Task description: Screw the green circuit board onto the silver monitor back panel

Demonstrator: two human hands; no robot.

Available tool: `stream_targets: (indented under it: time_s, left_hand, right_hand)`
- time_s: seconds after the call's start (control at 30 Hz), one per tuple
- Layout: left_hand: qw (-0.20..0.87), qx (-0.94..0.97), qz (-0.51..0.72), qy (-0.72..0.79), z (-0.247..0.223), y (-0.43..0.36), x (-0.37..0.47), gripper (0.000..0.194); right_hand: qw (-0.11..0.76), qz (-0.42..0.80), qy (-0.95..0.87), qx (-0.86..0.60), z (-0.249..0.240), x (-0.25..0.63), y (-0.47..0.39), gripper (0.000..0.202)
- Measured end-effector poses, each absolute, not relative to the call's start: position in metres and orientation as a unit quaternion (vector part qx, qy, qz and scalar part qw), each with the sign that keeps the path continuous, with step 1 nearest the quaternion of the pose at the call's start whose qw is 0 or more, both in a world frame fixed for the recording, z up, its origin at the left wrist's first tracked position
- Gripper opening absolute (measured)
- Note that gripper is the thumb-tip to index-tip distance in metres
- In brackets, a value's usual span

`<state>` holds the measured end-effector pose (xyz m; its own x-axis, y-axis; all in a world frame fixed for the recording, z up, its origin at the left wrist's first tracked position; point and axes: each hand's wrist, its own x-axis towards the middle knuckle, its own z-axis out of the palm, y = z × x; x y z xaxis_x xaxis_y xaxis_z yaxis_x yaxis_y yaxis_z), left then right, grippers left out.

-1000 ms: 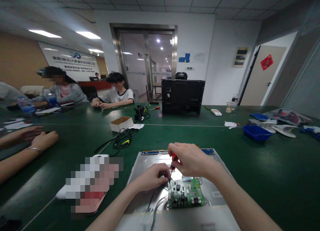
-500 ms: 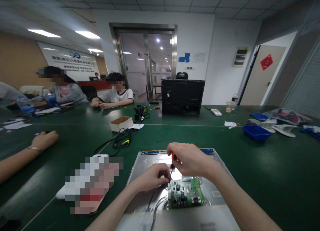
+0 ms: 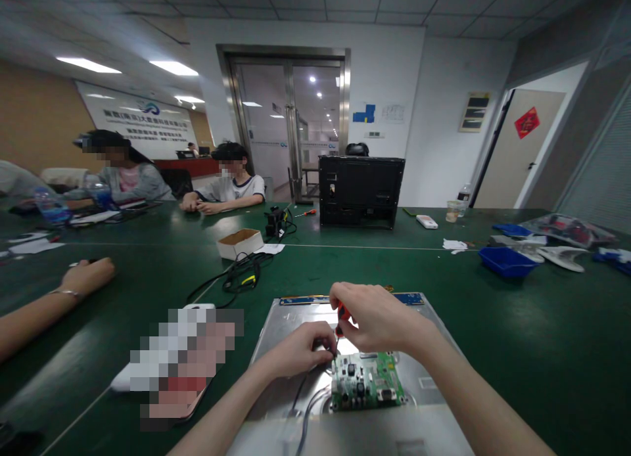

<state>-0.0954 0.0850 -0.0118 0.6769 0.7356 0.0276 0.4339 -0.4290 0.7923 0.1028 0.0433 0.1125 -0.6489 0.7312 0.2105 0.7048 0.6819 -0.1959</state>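
Observation:
In my right hand (image 3: 374, 315) is a red and black screwdriver (image 3: 342, 313), its handle gripped from above and its shaft pointing down. The tip meets the upper left corner of a green circuit board (image 3: 367, 380). Right beside that tip, the fingers of my left hand (image 3: 306, 347) are pinched together; what they hold is hidden. The board lies on the silver metal back of a flat panel (image 3: 276, 328), which has a blue strip (image 3: 409, 299) along its far edge. Dark cables (image 3: 306, 413) run over the panel left of the board.
Beyond the panel are black cables (image 3: 244, 272), a small open box (image 3: 240, 244) and a black monitor housing (image 3: 361, 192). A blue tray (image 3: 507, 261) sits to the right. Blurred-out phone-like items (image 3: 182, 364) lie left, near another person's arm (image 3: 73, 295). Two people sit across the table.
Almost nothing differs. The right hand and screwdriver have shifted very slightly, with the tip still at the board's corner; the left hand stays in place.

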Motion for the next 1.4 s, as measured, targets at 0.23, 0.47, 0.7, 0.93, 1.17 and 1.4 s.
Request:
stream_targets:
  time_s: [0.23,0.47,0.7,0.93,1.17,1.4]
  left_hand:
    - [0.387,0.823,0.168,0.381,-0.001,0.078,-0.094,0.016]
    - [0.388,0.827,0.189,0.360,-0.013,0.085,-0.094,0.021]
    - [0.344,0.846,0.175,0.369,-0.009,0.078,-0.091,0.023]
    - [0.253,0.877,0.169,0.373,-0.006,0.072,-0.086,0.018]
    - [0.246,0.891,0.167,0.343,-0.010,0.077,-0.086,0.021]
    - [0.208,0.894,0.149,0.367,-0.007,0.073,-0.085,0.016]
  right_hand:
    - [0.118,-0.011,-0.887,-0.447,0.109,0.097,0.050,0.017]
    - [0.147,0.038,-0.908,-0.390,0.112,0.101,0.043,0.024]
    - [0.122,-0.038,-0.894,-0.429,0.108,0.094,0.046,0.008]
    - [0.111,-0.045,-0.894,-0.432,0.109,0.091,0.043,0.019]
    - [0.126,-0.026,-0.905,-0.406,0.109,0.096,0.043,0.019]
    - [0.097,-0.035,-0.893,-0.437,0.110,0.090,0.046,0.022]
